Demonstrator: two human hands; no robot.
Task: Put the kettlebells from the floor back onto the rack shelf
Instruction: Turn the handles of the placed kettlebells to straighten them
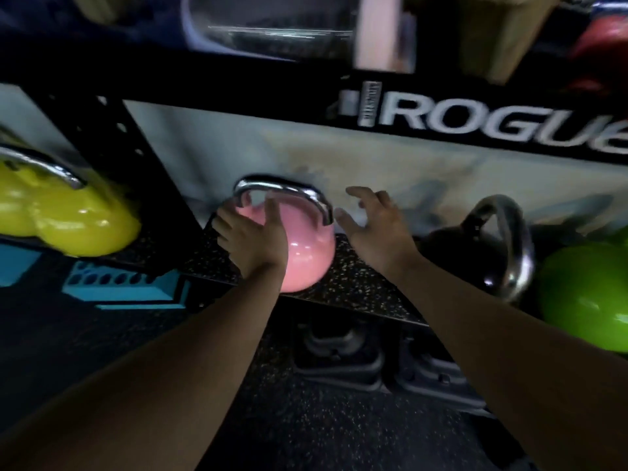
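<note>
Pink kettlebell (306, 253) near shelf (356, 283) edge, left hand (253, 237) touching

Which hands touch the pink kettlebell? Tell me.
Left hand: touching; head view shows it pressed on the pink kettlebell. Right hand: apart, visible gap.

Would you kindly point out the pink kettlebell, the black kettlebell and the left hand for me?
pink kettlebell (306, 256): head view, on its glossy round body.
black kettlebell (475, 253): head view, on its dark body.
left hand (253, 239): head view, on the back of the hand.
</note>
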